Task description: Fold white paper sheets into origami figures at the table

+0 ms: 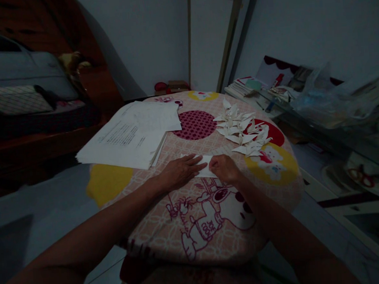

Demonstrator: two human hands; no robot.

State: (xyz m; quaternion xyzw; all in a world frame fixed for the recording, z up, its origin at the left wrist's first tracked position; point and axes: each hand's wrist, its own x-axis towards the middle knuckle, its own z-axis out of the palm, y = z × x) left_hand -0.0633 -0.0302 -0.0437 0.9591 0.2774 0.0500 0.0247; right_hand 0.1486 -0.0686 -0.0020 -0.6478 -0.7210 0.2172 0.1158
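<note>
On the round table, a small piece of white paper [205, 166] lies partly covered by both my hands. My left hand [180, 172] rests flat on its left part, fingers stretched out. At the right end my right hand [223, 167] is closed, its curled fingers against the paper; the fingertips are hidden. Beyond my right hand sits a cluster of several folded white paper cranes [245, 132]. A thick stack of printed paper sheets [128, 135] lies at the left, with a few smaller pieces on its top.
A patterned cloth [169, 229] covers the table. To the right stands a glass-topped stand [330, 129] with papers, a clear plastic bag [331, 99] and red-handled scissors [360, 176]. A wooden bench [93, 88] with a light bag [21, 68] is at the left.
</note>
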